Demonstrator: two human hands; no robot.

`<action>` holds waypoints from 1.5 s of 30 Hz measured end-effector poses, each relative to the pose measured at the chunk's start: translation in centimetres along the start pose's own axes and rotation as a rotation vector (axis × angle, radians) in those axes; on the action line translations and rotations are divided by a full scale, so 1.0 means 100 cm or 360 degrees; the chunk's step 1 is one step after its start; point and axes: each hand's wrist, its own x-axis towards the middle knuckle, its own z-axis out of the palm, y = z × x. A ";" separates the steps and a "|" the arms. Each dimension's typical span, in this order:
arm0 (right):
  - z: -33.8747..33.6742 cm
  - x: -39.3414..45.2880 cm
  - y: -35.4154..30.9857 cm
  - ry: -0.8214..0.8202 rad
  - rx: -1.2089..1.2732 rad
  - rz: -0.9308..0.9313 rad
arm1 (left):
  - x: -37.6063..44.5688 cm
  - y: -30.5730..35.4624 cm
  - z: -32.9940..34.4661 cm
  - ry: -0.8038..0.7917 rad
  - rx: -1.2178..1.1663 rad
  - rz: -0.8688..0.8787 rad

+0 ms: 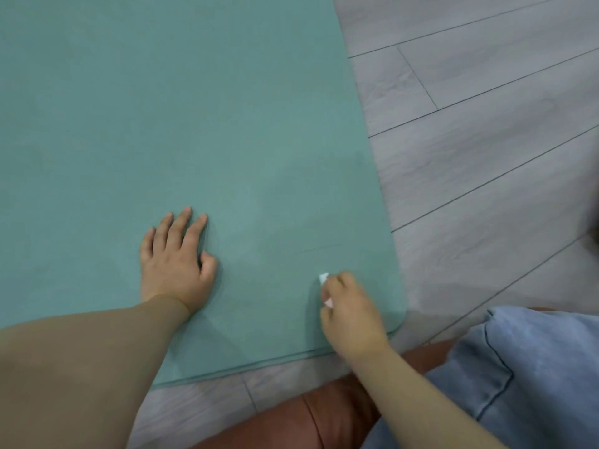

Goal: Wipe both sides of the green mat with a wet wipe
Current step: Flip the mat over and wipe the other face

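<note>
grey floor [486, 124]: green mat [162, 124], right hand [351, 314] grips wet wipe [324, 278].

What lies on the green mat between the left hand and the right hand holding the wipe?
Nothing: in the head view, only bare green mat separates the flat left hand from the right hand gripping the wet wipe.

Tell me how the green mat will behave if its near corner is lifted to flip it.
The green mat looks thin at its near edge and lies dead flat, so it will probably flop and drape rather than stay stiff. Its broad spread suggests awkward, not heavy. The left hand pressing flat hints it may slide on the smooth floor.
</note>
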 end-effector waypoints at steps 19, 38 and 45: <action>-0.045 0.025 0.046 -0.0700 -0.0602 -0.1559 | -0.001 0.000 -0.001 -0.0002 -0.0008 0.0001; -0.084 0.055 0.109 -0.1226 -0.0824 -0.1857 | -0.001 0.000 0.000 0.0022 0.0004 0.0007; -0.073 0.052 0.052 -0.0775 -0.0416 -0.1788 | 0.000 0.000 -0.001 0.0000 0.0055 0.0011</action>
